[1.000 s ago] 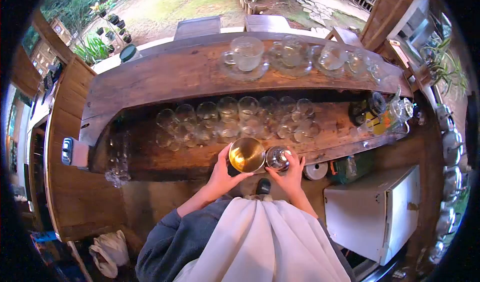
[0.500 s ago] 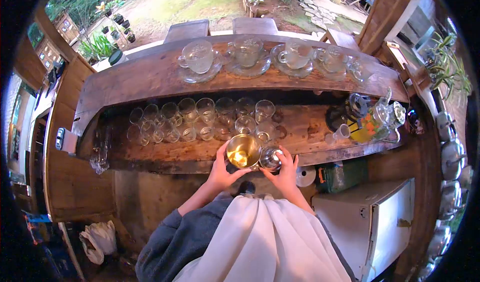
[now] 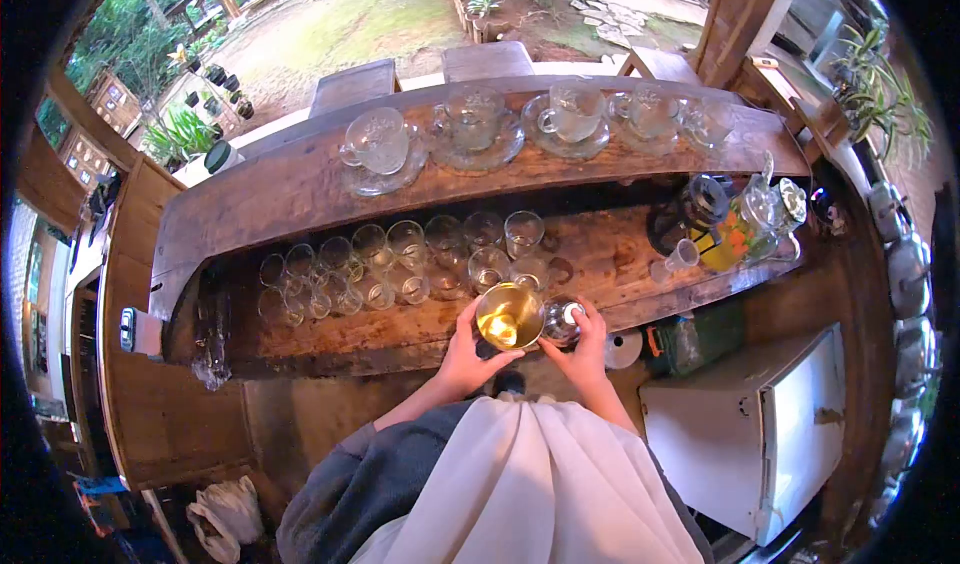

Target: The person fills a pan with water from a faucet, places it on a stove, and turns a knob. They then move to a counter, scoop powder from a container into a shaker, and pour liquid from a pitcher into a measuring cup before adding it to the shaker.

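Observation:
Over the counter's front edge, my left hand (image 3: 465, 356) is closed around the side of a round metal cup (image 3: 510, 316) with a golden, shiny inside. Close beside it, my right hand (image 3: 588, 349) grips a rounded, shiny, dark-silver piece (image 3: 562, 322) whose kind I cannot make out. The two pieces are side by side, and the tips of both hands come near each other below the cup. Just beyond them stand several clear drinking glasses (image 3: 405, 244) in rows on the lower wooden shelf (image 3: 600, 264).
Glass cups on saucers (image 3: 472, 124) line the upper counter (image 3: 270, 189). At right stand a French press (image 3: 703, 204), a small clear cup (image 3: 683, 255) and glassware with yellow-orange contents (image 3: 725, 252). A white cabinet (image 3: 700, 434) is below right; a white bag (image 3: 225, 514) lies below left.
The view has shifted and tilted a little, so the counter sits differently in it. Both hands keep hold of the cup and the shiny piece, which appear slightly further right.

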Action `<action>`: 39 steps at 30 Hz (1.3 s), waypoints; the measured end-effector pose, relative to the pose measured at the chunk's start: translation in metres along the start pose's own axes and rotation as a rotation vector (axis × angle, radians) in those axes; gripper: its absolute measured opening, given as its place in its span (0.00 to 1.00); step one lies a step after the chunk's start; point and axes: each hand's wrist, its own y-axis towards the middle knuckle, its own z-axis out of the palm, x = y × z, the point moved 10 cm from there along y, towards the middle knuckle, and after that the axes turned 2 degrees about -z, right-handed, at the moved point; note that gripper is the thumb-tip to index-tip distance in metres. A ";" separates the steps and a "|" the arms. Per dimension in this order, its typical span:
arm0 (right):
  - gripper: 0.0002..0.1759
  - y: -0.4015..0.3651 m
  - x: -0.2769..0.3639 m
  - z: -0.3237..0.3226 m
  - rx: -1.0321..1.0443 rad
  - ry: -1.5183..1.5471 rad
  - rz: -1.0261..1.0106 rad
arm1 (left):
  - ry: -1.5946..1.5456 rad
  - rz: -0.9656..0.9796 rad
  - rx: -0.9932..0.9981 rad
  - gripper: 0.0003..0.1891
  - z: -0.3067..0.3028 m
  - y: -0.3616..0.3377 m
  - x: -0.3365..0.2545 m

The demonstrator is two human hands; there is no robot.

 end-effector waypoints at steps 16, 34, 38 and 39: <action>0.42 0.032 -0.018 -0.005 0.051 -0.027 0.013 | 0.067 0.111 -0.046 0.50 0.026 0.002 -0.014; 0.41 0.085 -0.075 -0.010 0.128 0.001 -0.031 | 0.123 0.144 -0.205 0.49 0.071 0.018 -0.021; 0.41 0.092 -0.083 -0.007 0.098 0.016 -0.016 | 0.204 0.122 -0.234 0.50 0.068 0.018 -0.020; 0.41 0.093 -0.082 -0.008 0.072 0.017 -0.031 | 0.160 0.109 -0.225 0.50 0.069 0.018 -0.017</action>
